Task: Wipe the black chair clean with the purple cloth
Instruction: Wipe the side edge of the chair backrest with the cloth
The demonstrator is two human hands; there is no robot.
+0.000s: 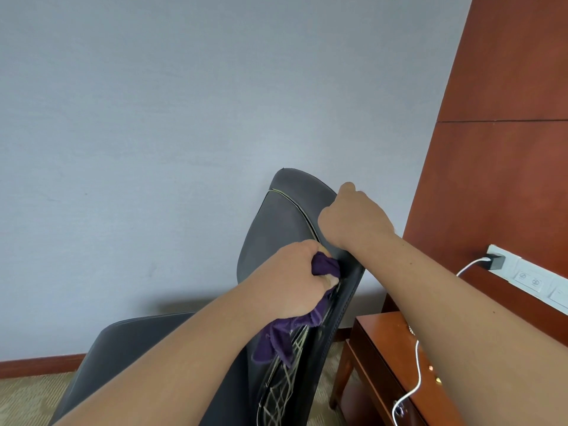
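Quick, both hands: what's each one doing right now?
Left hand: gripping the purple cloth against the black chair.
Right hand: gripping the chair's back edge.

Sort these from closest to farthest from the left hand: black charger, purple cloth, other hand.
1. purple cloth, gripped in the left hand.
2. right hand, up right, gripping the black chair.
3. black charger, far right, plugged in.

Beige patterned carpet (27, 395) bore the black chair (276, 229), its legs hidden, and a reddish wooden table (378, 333) just beside it. A white cable (417, 358) lay across the tabletop.
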